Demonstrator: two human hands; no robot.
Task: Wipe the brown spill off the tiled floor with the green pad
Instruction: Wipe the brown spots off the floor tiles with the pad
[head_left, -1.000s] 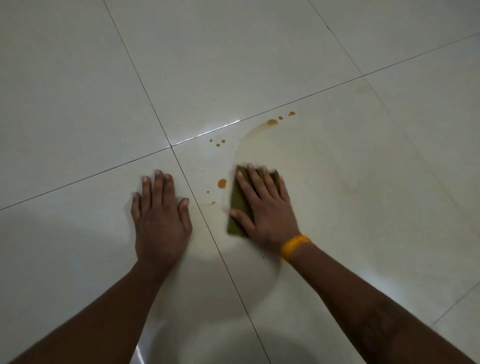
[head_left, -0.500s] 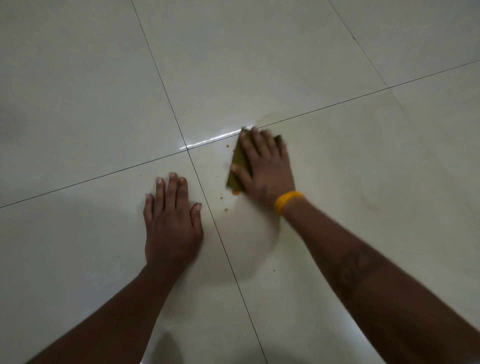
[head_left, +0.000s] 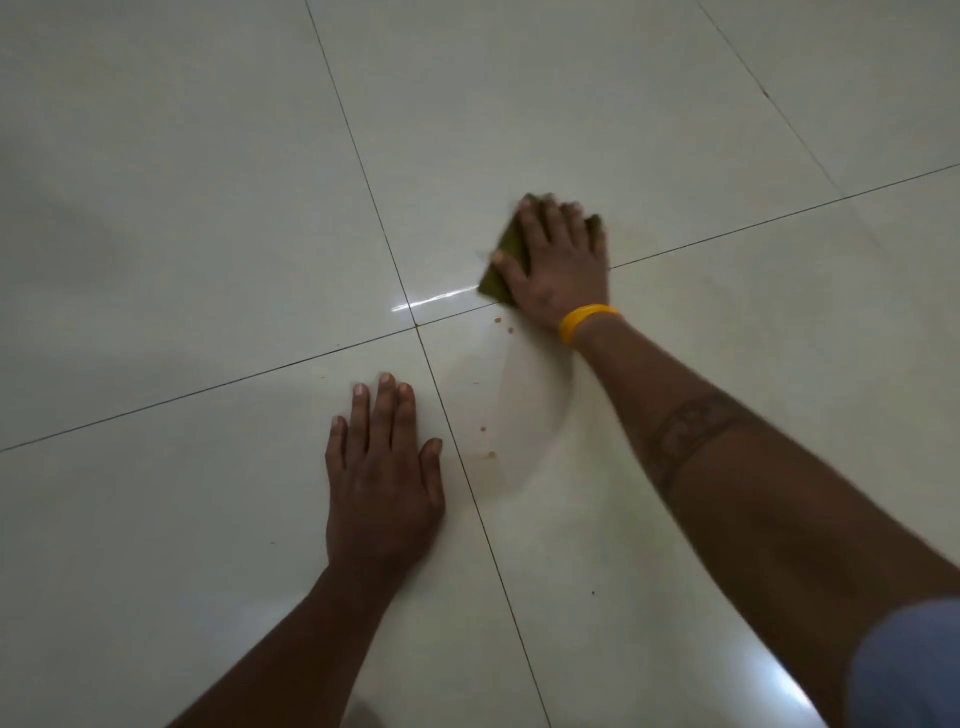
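Head view: we find the right hand (head_left: 558, 265) pressed flat, fingers spread, on the green pad (head_left: 501, 270), pinning it to the tiled floor (head_left: 208, 208) rather than gripping it. The pad straddles the grout line (head_left: 727, 228) beyond the tile junction, only its left edge showing past the fingers. The left hand (head_left: 382, 467) lies palm-down and empty on the near-left tile, bracing.

The brown spill (head_left: 491, 455) survives as scattered specks just near of the pad and further down beside the vertical joint, within a faint damp film (head_left: 530, 410).

Risks noted. The pad sits beyond the remaining specks, so we judge a stroke confined to this area would leave them. Residue may lodge in the grout, where a flat pad bridges over it. A loaded pad could smear brown across clean tile. The wet glossy surface could let the bracing palm slide. The yellow wristband (head_left: 587, 319) hangs close to the damp patch and may trail through it.
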